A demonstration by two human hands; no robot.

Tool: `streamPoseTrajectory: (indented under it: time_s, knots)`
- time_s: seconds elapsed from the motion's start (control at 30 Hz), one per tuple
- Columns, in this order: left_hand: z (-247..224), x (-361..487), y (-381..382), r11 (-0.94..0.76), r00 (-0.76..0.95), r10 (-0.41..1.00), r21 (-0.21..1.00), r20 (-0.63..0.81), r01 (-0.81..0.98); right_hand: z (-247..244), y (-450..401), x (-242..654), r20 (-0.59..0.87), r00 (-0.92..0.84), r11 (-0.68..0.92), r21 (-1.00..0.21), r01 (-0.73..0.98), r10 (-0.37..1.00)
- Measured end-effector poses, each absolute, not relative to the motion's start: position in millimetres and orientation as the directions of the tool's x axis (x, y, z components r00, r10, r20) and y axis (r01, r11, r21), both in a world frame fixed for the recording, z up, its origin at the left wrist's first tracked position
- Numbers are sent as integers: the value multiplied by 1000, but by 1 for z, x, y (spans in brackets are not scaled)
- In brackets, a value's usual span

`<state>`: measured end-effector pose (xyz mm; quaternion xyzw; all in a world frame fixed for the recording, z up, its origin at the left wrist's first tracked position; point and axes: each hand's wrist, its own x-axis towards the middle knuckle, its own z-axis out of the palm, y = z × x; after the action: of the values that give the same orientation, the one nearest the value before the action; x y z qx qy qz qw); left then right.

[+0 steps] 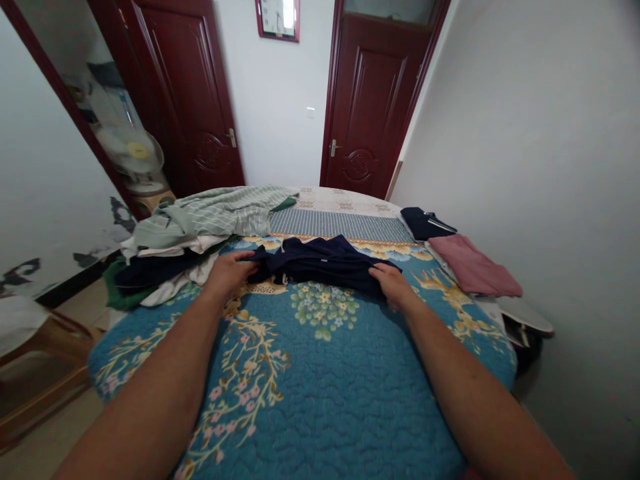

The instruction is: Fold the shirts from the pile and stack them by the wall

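A dark navy garment, perhaps a shirt, lies bunched and partly folded across the middle of the table. My left hand grips its left end, with the fingers closed on the cloth. On the other side my right hand pinches the right end of the same garment. A small pale label or mark shows near its middle. The underside of the cloth and my fingertips beneath it are hidden.
A blue quilted cover with flowers drapes the table. A heap of loose clothes, topped by a green striped garment, lies at left. Folded clothes, one pink and one navy, sit at right. A wooden chair stands left.
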<state>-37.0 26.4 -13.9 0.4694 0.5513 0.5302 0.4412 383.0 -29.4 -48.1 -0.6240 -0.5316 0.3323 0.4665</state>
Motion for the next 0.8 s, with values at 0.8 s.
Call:
streamPoseTrajectory:
  time_s: [0.8]
  knots:
    - [10, 49, -52, 31, 698, 691, 971, -191, 235, -24, -77, 275, 607, -301, 629, -448, 635, 736]
